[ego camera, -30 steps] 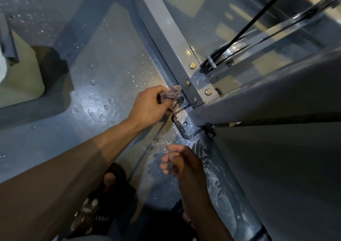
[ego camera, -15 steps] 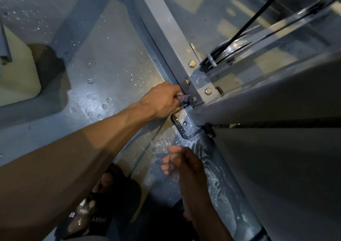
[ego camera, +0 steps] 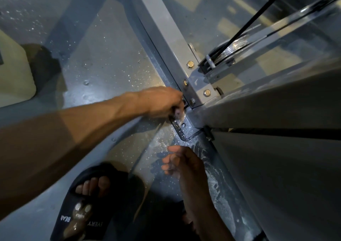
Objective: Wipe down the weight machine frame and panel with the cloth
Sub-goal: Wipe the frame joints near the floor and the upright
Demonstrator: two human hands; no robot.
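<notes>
The grey weight machine frame runs down from the top to a bolted corner joint. My left hand grips a small purplish cloth, mostly hidden under its fingers, and holds it against the frame's base just left of that joint. A large grey panel fills the right side. My right hand hovers lower, above the wet base rail, with its fingers loosely curled and nothing in them.
A black cable and a pulley sit behind the joint. The base rail is streaked with white suds. My foot in a black slide sandal stands on the wet grey floor. A pale block sits at the left edge.
My left hand has slid the cloth down from the frame's side edge to the base below the joint, and the cloth is now mostly covered. My right hand has stayed put.
</notes>
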